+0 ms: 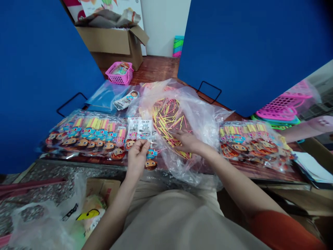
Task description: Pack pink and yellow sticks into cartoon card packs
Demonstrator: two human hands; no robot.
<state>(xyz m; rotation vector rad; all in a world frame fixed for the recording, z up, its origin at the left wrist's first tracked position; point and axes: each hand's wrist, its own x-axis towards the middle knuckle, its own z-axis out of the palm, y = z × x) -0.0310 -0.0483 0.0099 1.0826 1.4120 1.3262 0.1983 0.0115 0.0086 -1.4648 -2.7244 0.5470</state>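
Observation:
My left hand [137, 155] pinches the lower edge of a small printed packet [142, 133] with a cartoon face, held just above the table edge. My right hand [186, 140] lies inside a large clear plastic bag [200, 118], fingers curled over a heap of thin yellow and pink sticks [168, 116]; whether it grips any I cannot tell. A row of filled cartoon packets [88, 137] lies to the left of my left hand. Another pile of the same packets [253, 144] lies to the right of the bag.
A pink basket [119, 73] and an open cardboard box [111, 43] stand at the back. Blue panels [247, 45] flank the table. Stacked pink and green baskets [282, 111] sit far right. A plastic bag [52, 222] and a box lie on the floor at lower left.

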